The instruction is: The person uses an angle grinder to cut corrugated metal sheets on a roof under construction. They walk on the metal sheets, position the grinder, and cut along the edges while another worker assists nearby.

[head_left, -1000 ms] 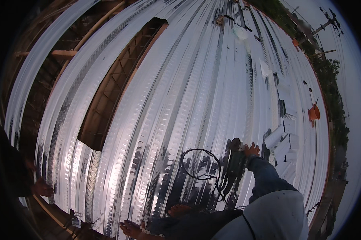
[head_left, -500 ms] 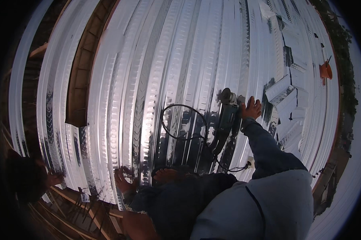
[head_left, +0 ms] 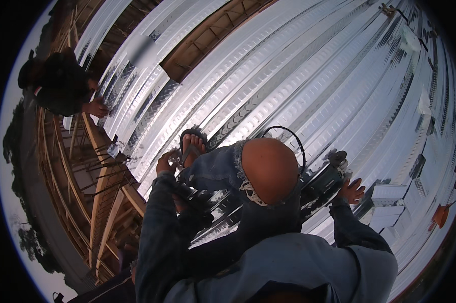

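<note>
Ribbed metal decking sheets, silver and shiny, spread beneath me. My right hand rests on them with its fingers spread, holding nothing. Just left of it lies a dark green angle grinder, its disc at the far end. A black cord loops beside the grinder, partly behind my bent knee. My left hand is down at the decking beside my foot in a flip-flop. Its fingers are bent and partly hidden, so their grip is unclear.
At the far left a co-worker crouches with a hand at the sheet ends. Wooden beams and an open drop lie below the left edge. A long gap cuts the decking. Cut pieces and an orange object are at right.
My view has swung left, bringing the co-worker and timber framing further into sight. My bare knee now shows in the middle. My right hand stays beside the grinder, my left beside my foot.
</note>
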### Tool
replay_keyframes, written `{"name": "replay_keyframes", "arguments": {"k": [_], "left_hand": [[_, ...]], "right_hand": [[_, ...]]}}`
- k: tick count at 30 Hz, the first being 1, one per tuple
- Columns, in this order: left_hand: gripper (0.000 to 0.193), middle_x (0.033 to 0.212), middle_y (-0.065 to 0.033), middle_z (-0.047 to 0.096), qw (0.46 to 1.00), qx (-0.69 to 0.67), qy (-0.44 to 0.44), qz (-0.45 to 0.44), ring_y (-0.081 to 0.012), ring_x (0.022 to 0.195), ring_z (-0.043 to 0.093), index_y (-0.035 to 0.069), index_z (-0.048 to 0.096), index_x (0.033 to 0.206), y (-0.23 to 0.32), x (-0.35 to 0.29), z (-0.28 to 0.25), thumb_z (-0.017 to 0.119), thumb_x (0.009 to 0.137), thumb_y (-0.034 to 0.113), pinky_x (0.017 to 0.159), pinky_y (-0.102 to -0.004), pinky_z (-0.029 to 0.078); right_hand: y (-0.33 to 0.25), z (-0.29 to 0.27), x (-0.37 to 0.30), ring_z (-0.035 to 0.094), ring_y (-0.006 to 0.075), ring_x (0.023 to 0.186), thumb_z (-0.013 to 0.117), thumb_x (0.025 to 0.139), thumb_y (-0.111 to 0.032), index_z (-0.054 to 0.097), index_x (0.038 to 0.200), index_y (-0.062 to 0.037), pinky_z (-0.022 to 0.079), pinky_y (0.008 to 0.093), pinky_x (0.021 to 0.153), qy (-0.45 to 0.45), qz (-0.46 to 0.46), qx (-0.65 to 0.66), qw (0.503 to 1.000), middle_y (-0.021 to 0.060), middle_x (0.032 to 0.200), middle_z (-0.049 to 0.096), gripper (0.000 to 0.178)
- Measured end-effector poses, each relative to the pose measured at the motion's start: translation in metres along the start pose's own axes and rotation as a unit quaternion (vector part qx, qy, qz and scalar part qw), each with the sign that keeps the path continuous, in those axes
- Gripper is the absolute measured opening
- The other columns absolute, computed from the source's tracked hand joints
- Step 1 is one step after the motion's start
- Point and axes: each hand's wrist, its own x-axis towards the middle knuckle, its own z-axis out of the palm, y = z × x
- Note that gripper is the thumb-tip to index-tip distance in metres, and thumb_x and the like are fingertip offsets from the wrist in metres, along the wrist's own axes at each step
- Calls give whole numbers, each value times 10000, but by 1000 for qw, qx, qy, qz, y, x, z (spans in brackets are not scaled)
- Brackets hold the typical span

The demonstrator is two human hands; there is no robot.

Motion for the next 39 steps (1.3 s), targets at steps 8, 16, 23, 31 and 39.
{"name": "replay_keyframes", "arguments": {"k": [8,16,23,31,39], "left_hand": [[298,930,-129,663,993,5,111,-34,-277,883,637,77,636,1004,-40,26,-21,681,765,248,804,-357,493],[351,1013,-107,663,977,61,119,-167,-263,939,629,94,626,1097,-75,-6,-135,652,801,281,837,-354,498],[304,923,-125,667,951,76,135,-267,-246,889,632,42,642,1007,-107,-89,-188,661,794,259,817,-341,485],[396,982,-160,655,951,45,144,-270,-297,932,620,40,645,1007,-163,-115,-162,670,763,350,857,-361,473],[538,1063,-214,621,885,-103,210,-402,-346,1023,582,22,558,1176,-242,-112,-33,628,785,385,914,-398,443]], "right_hand": [[12,18,6,259,275,1308,403,820,-679,343,1352,-363,277,591,945,33,-30,-18,999,23,1407,306,622],[14,25,9,273,267,1295,366,811,-712,346,1347,-374,282,588,924,41,-23,-40,998,13,1395,313,634],[0,18,25,301,250,1260,357,786,-744,371,1329,-383,286,567,888,58,-41,-93,993,-3,1361,347,652],[1,16,-9,334,255,1223,379,787,-724,386,1322,-332,291,534,893,48,-33,-46,997,18,1330,382,663],[11,-5,62,437,333,1170,410,831,-617,401,1328,-214,395,551,878,-74,-163,31,983,90,1356,376,640]]}}
